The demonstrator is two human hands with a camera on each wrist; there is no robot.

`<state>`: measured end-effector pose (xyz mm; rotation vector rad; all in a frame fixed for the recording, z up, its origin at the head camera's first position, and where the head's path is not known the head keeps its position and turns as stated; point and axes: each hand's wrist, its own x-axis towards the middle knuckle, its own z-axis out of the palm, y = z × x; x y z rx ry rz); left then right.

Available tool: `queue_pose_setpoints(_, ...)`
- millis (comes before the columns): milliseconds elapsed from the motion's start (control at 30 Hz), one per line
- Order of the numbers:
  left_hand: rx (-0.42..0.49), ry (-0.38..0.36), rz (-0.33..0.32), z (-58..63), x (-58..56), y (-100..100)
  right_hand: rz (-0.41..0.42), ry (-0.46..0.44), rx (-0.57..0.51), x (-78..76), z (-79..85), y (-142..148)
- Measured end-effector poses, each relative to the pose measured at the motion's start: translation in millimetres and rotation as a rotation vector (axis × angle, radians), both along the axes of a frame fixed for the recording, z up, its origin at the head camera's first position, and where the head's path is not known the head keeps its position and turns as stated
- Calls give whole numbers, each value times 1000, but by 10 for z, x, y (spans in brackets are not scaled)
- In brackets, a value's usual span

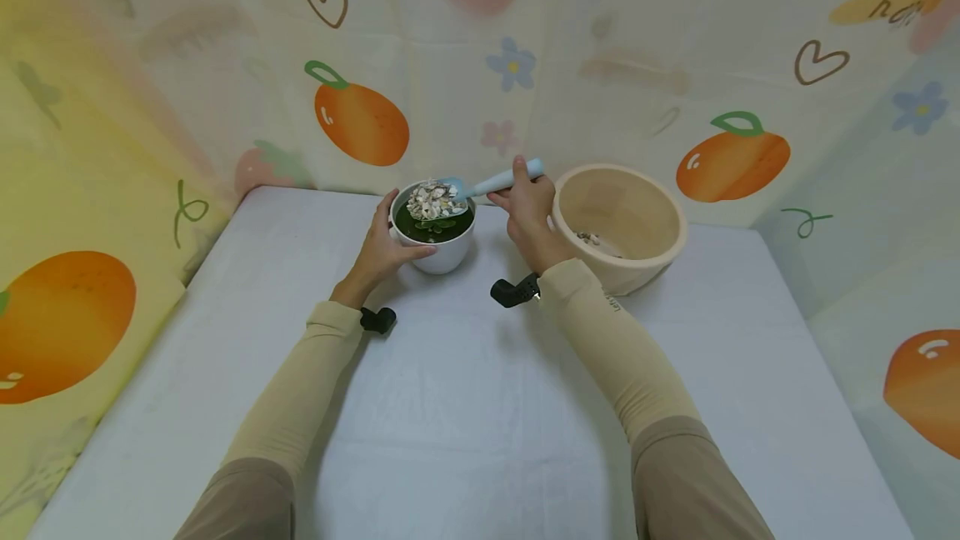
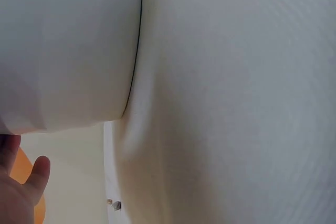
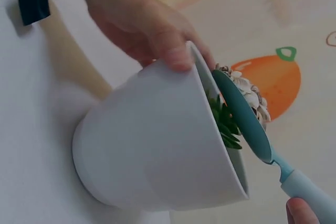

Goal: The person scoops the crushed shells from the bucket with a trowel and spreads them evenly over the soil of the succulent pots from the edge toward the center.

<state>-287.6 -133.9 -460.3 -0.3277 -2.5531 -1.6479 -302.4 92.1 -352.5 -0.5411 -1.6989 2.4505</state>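
My left hand (image 1: 378,248) grips a white plant pot (image 1: 442,257) at its left side, thumb over the near rim in the right wrist view. A small green plant (image 3: 226,124) stands in dark material inside this pot. In my right hand (image 1: 532,219) is the pale blue handle of a small trowel (image 1: 501,182). Its blue scoop (image 3: 247,114) lies just over the pot's mouth, heaped with whitish pebble-like or shell-like bits (image 1: 432,200). The left wrist view shows the pot's side close up, with a few fingertips at lower left.
A larger beige pot (image 1: 648,272) stands right of the white one, with some similar bits (image 1: 588,237) at its bottom. Two small stones (image 2: 114,204) show near the table's far part. A white cloth (image 1: 450,407) covers the table; a printed curtain (image 1: 450,90) hangs behind it.
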Motion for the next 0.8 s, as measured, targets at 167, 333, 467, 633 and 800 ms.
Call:
queue_pose_setpoints(167,-37,-11,-16,68,11,-7,16,20,60,7,-38,-11)
queue_pose_setpoints(333,-38,-14,-26,85,-9,-26,10,46,128,-7,-76,-45)
queue_pose_setpoints(467,-26,-26,-24,80,-7,-17,-1,66,175,-11,-95,-77)
queue_pose_setpoints(633,-11,-58,-11,66,-10,-15,-12,80,286,-5,-81,-116)
queue_pose_setpoints(800,15,-66,-10,54,-18,-16,3,87,348,-8,-62,-159)
